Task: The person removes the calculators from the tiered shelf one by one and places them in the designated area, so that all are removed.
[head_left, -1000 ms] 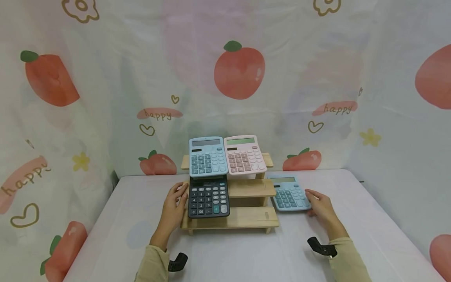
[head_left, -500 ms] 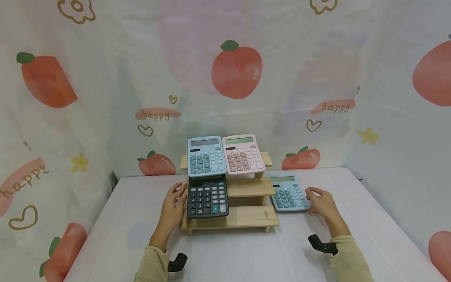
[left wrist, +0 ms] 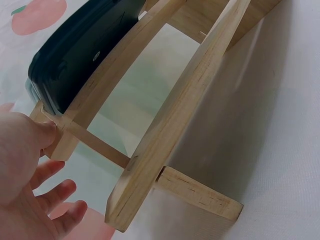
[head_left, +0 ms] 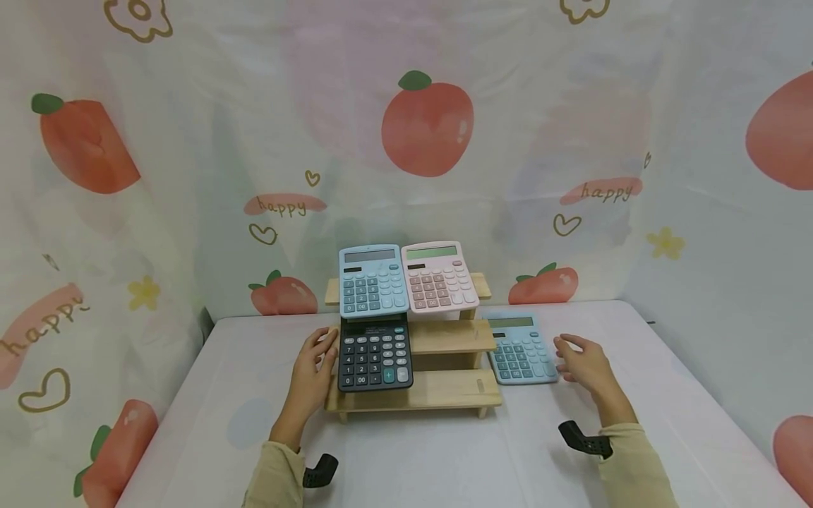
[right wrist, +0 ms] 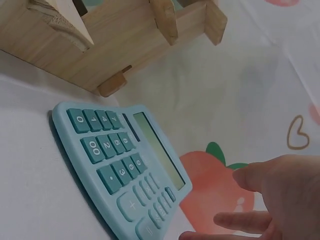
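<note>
A: We're live at the left end of the wooden rack (head_left: 444, 389), and the left hand (head_left: 310, 372) has it: thumb and forefinger pinching the end of the middle shelf, other fingers loose below!

B: Over to the right of the rack we go, and the right hand (head_left: 587, 365) is released, fingers gently bent, grasping nothing, just beside the loose blue calculator (head_left: 522, 355).

A: And that calculator, where do we have it?

B: Flat on the white table (head_left: 419, 466), near the rack's right end, keys up, screen at the far edge. We spot a slim gap between it and the fingers.

A: Three more on the rack! Top left, we have the upper blue calculator (head_left: 373, 282); top right, the pink calculator (head_left: 440, 277), side by side and leaning back.

B: Below them, on the rack's left part, we see the black calculator (head_left: 376, 358), close by the left hand. Are the fingers touching it? We can't tell.

A: Behind the rack, we've got a backdrop (head_left: 222, 134) printed with red fruit.

B: And in front of it, two beige sleeves (head_left: 635, 469) reaching in, a black device (head_left: 320, 471) at each cuff!
</note>
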The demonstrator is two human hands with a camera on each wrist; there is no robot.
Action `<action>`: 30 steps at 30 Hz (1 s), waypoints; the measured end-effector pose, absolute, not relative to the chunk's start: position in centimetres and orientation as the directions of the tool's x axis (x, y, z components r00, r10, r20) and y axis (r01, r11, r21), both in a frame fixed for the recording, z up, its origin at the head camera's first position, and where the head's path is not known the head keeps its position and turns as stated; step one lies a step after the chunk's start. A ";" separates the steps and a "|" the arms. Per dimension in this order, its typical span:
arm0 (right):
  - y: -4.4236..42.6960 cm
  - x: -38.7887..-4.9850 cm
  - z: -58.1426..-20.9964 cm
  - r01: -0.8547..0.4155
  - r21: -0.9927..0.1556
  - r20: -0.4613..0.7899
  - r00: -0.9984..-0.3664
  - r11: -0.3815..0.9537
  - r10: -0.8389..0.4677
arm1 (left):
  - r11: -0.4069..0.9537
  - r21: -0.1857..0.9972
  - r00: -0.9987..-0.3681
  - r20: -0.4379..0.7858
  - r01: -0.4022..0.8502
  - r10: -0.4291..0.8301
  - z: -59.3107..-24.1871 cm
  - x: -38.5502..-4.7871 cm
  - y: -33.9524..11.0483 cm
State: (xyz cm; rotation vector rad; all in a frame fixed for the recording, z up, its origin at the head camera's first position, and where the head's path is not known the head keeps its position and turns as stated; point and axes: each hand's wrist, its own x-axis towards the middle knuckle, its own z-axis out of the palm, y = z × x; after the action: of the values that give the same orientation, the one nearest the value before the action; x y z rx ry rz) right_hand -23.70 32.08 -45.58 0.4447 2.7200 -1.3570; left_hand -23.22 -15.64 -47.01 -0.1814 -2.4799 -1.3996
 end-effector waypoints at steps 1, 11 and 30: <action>32.0 -23.7 -45.5 0.284 -0.769 -0.184 -0.956 0.573 0.227 | 0.521 0.816 -0.950 0.311 0.251 -0.030 -47.0 -23.2 -15.7; 31.3 -23.4 -44.6 0.232 -0.751 -0.137 -0.970 0.618 0.199 | 0.515 0.813 -0.944 0.330 0.273 -0.020 -47.2 -23.4 -15.9; 27.3 -21.8 -41.6 -0.015 -0.734 0.120 -0.987 0.678 0.109 | 0.506 0.821 -0.946 0.323 0.264 -0.031 -47.1 -23.4 -15.8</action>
State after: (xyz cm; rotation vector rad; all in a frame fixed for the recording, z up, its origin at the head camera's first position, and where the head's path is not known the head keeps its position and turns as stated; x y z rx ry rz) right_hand -21.79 27.33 -41.63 0.0855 3.0178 -1.3227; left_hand -23.36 -15.82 -47.14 -0.1962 -2.4556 -1.4146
